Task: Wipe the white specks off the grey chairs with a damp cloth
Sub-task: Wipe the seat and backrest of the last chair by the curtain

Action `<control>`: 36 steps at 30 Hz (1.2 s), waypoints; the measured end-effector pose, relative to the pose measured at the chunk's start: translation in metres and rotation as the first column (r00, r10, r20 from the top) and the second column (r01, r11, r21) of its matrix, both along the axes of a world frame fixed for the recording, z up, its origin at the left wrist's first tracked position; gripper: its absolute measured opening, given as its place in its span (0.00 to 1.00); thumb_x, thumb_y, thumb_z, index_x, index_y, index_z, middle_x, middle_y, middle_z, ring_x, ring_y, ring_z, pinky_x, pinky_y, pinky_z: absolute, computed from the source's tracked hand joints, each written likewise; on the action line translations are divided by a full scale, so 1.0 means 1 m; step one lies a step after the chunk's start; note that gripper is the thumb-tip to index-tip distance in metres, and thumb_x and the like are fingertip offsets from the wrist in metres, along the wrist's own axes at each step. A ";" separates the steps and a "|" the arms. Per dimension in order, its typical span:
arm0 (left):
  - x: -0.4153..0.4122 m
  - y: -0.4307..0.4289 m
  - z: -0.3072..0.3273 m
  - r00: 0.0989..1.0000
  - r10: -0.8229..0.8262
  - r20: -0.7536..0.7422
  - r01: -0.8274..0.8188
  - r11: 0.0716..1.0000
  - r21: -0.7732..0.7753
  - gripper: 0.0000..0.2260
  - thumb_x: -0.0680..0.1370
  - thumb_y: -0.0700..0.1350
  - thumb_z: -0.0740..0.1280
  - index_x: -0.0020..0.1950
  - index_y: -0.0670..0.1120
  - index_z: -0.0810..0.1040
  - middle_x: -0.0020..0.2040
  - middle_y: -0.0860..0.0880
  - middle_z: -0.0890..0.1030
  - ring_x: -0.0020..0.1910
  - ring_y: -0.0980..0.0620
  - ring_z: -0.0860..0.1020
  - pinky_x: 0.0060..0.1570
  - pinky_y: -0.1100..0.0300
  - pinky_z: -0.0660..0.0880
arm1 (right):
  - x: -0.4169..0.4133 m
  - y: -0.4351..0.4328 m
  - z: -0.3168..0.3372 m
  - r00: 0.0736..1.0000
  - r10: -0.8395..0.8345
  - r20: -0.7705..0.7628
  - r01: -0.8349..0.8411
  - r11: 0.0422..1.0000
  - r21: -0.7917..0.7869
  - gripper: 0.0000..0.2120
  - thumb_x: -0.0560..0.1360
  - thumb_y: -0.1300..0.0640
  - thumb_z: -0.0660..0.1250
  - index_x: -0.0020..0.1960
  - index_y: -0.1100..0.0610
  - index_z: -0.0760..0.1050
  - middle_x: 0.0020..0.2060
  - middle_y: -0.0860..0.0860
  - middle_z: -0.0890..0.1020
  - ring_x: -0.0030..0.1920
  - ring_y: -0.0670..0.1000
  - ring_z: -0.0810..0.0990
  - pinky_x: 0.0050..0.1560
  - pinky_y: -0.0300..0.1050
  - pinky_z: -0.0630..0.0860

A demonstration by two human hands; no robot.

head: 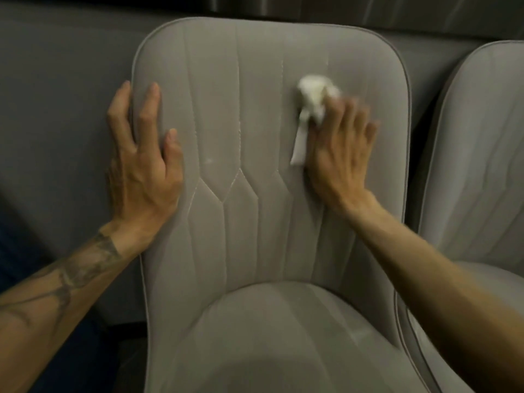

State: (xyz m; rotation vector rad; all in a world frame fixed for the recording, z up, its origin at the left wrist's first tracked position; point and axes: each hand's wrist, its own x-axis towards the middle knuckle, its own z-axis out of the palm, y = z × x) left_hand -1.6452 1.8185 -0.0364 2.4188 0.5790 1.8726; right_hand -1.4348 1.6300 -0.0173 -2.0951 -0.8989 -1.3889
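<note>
Two hands lie on the padded back of the grey chair (255,222). Your right hand (337,163), blurred, presses the crumpled white cloth (312,95) at the upper right of the frame with almost straight fingers. Your left hand (141,177) braces the left edge, spread and grasping nothing. A white speck (209,160) lies lower left of the cloth, so the wipe probably goes that way, across the soft fabric's vertical seams.
</note>
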 end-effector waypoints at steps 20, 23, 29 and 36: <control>0.003 0.003 -0.005 1.000 0.018 0.026 -0.018 1.000 0.000 0.23 0.88 0.49 0.57 0.83 0.49 0.62 0.80 0.37 0.63 0.77 0.46 0.65 0.67 0.47 0.72 | 0.040 -0.034 0.036 0.975 -0.007 0.223 0.060 0.971 -0.232 0.15 0.84 0.48 0.53 0.66 0.54 0.67 0.57 0.58 0.73 0.52 0.58 0.68 0.50 0.53 0.60; 0.003 0.004 -0.004 0.999 0.016 0.037 -0.016 1.000 0.003 0.23 0.88 0.49 0.57 0.83 0.49 0.62 0.80 0.38 0.64 0.77 0.47 0.66 0.66 0.48 0.72 | 0.049 -0.015 0.061 0.976 -0.179 0.126 0.166 0.980 0.105 0.13 0.83 0.49 0.53 0.64 0.52 0.67 0.56 0.56 0.75 0.52 0.56 0.70 0.50 0.52 0.60; 0.003 0.004 -0.004 0.999 0.005 0.043 -0.006 1.000 0.016 0.22 0.88 0.49 0.57 0.82 0.48 0.63 0.80 0.37 0.64 0.76 0.49 0.66 0.65 0.50 0.72 | -0.010 -0.041 -0.095 0.988 0.083 0.131 -0.023 0.915 -0.402 0.19 0.81 0.54 0.64 0.70 0.57 0.70 0.62 0.58 0.76 0.50 0.59 0.68 0.48 0.53 0.62; 0.002 0.005 -0.002 0.999 -0.010 0.050 0.009 1.000 0.022 0.22 0.87 0.48 0.56 0.82 0.47 0.63 0.79 0.36 0.64 0.77 0.48 0.65 0.70 0.64 0.65 | 0.031 -0.037 -0.012 0.971 0.040 0.236 0.017 0.972 -0.236 0.17 0.84 0.47 0.56 0.69 0.54 0.68 0.58 0.55 0.71 0.50 0.57 0.67 0.48 0.52 0.61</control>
